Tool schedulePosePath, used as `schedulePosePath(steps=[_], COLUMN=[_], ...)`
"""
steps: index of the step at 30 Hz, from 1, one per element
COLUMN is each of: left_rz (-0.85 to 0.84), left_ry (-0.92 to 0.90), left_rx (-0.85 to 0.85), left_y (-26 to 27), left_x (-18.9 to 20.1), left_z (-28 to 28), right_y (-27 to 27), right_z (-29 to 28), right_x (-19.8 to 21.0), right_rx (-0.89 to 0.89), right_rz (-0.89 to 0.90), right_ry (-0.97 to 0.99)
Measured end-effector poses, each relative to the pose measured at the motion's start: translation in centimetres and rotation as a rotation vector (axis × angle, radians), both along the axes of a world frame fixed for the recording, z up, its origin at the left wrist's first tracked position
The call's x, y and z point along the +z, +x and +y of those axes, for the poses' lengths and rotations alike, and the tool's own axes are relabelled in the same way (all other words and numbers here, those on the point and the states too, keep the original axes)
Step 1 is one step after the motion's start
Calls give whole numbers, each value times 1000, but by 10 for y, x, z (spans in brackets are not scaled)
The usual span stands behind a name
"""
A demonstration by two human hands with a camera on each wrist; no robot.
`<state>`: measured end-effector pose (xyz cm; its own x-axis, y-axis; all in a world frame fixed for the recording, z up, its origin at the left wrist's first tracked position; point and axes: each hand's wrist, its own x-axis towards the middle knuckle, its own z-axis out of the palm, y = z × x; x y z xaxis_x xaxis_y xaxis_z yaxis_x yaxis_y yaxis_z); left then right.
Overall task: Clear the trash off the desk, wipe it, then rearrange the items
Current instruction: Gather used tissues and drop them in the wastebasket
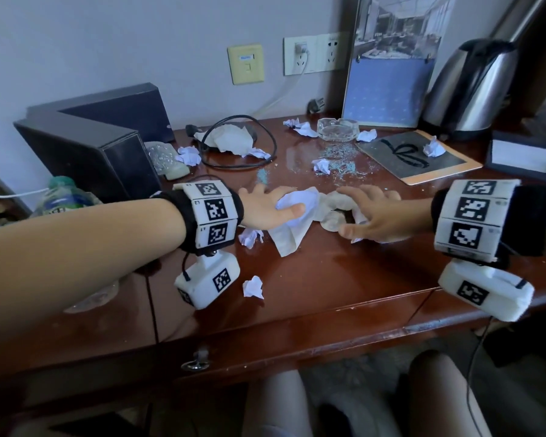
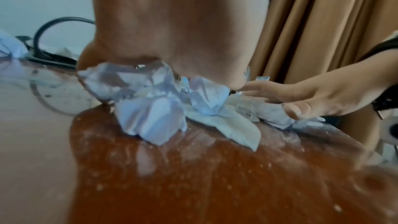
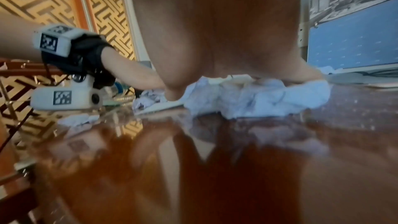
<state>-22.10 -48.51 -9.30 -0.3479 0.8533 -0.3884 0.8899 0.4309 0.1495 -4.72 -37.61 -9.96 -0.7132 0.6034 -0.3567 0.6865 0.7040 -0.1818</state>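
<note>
Reddish polished wood of the bench (image 1: 328,279) carries a loose crumpled white paper ball (image 1: 253,287) nearest the front edge, and beyond it the left hand (image 1: 265,209) pinches a bunch of crumpled pale tissue (image 1: 292,216) under its thumb. The right hand (image 1: 372,216), its grip spread and fingers relaxed, rests on the adjoining crumpled wad (image 1: 334,212). To gather well, I judge both hands should sweep inward and bunch everything together before lifting, then collect the scattered paper scraps (image 1: 322,166) and blue-green crumbs (image 1: 341,159) before the far clear glass ashtray (image 1: 338,129).
</note>
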Motion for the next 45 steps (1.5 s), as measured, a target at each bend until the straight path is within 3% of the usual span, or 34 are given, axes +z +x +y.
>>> schedulePosePath(steps=[8,19,31,41,45], left_rz=[167,64,-10,-48,-68], left_ry=[-62,103,167,286,343], left_rx=[-57,-130,-106,36,34], left_y=[10,8,-8,-33,-35], left_x=[-18,-16,-2,18,26], left_z=[13,28,14,-32,-41], right_y=[-14,-23,-27,-27,-27], right_z=[-10,-9,-12,-23,-26], right_x=[-19,-24,-26,-11,9], right_rx=[-18,-41,6,-8,-27], right_rz=[98,196,103,195,332], right_ry=[34,45,106,-16,-44])
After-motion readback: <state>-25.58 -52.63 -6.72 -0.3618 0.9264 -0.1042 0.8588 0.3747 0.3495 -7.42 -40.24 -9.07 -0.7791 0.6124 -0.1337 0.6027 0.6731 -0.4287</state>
